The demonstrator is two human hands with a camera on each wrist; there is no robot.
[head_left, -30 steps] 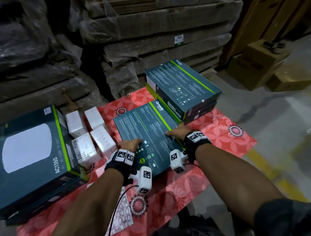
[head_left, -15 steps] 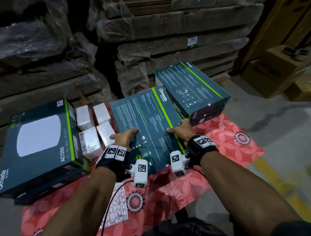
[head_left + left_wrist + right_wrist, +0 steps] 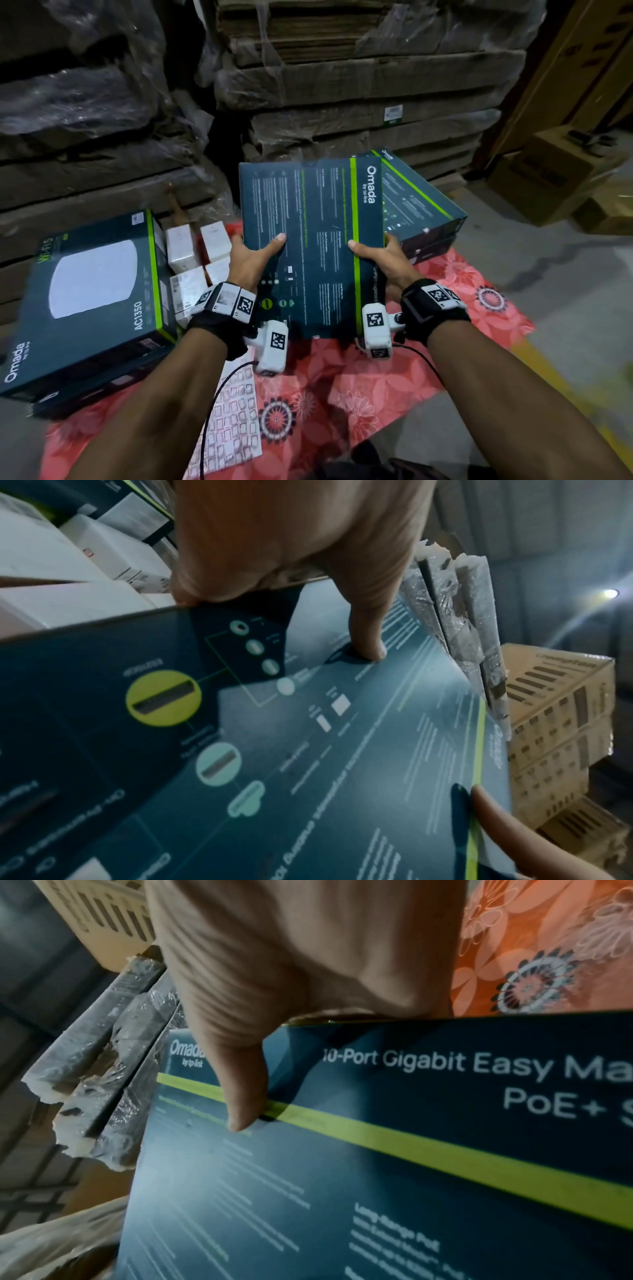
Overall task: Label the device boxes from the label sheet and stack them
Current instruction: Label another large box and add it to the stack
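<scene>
1. A flat dark teal cardboard device box with a lime-green stripe [image 3: 310, 246] is held above the red floral mat [image 3: 342, 387], tilted with its far edge up.
2. The left hand [image 3: 251, 258] grips the box's left edge, thumb on top.
3. The right hand [image 3: 380, 255] grips its right edge, thumb on the stripe.
4. A white label sheet [image 3: 233, 418] lies on the mat, nearer the person than the box.
5. Left of the box are small white boxes [image 3: 195, 260].

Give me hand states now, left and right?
Left hand: grips the Omada switch box at its left edge.
Right hand: grips the same box's right edge.
</scene>
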